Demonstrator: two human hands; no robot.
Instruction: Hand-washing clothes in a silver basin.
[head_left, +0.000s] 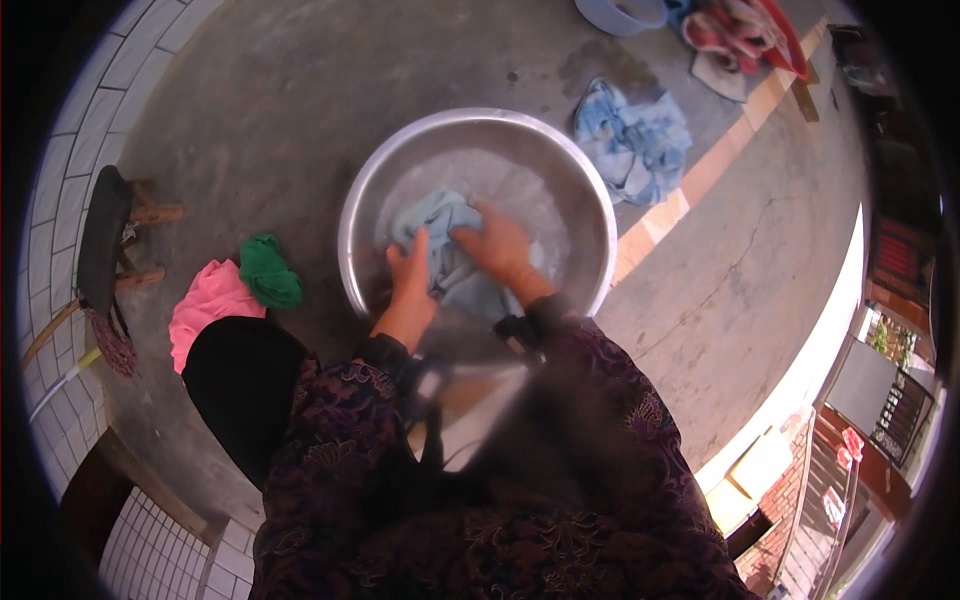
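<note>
A large round metal basin (480, 116) stands on the floor before me, with water in it. A light blue cloth (442, 214) lies partly in the water. My left hand (411, 281) is inside the basin at the cloth's left side, its thumb and fingers apart. At the right, my right hand (496, 241) reaches down onto the same cloth, its fingertips at the fabric; whether they grip it cannot be made out. The lower part of the cloth spreads below my right hand.
Pink cloth (214, 304) and green cloth (270, 274) lie left of the basin, near a small stool (105, 240). Blue and white cloth (634, 142) lies right. Farther off are a blue basin (622, 16) and a red basin (789, 45) with clothes.
</note>
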